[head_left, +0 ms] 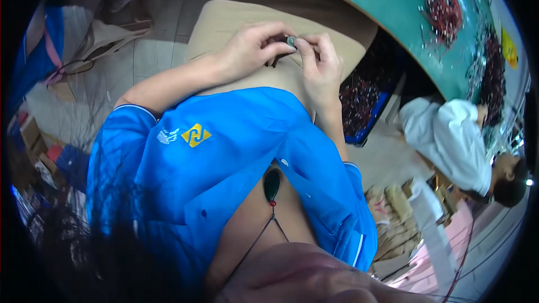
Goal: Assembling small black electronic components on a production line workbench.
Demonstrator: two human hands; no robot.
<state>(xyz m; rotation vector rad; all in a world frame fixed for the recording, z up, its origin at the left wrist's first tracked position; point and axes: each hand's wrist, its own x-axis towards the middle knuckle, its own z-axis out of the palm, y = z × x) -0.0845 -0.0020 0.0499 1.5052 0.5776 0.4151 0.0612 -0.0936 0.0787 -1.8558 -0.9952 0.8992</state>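
Over my lap, which is covered in beige cloth [224,28], my hands meet fingertip to fingertip. Between them is a small round grey-green piece [291,41], too small to name. My left hand [255,50] is closed, its thumb and index finger pinching the piece from the left. From the right, my right hand [321,64] also pinches it with thumb and bent fingers. A bit of something dark reddish [273,63] shows below the left fingers; what it belongs to is hidden.
A green table [387,0] curves along the far right, bearing a heap of red wired parts [443,17] and a longer dark pile [492,73]. Beside my right forearm stands a blue crate [382,106] with many small dark-red parts. A person in white [449,140] sits at the right.
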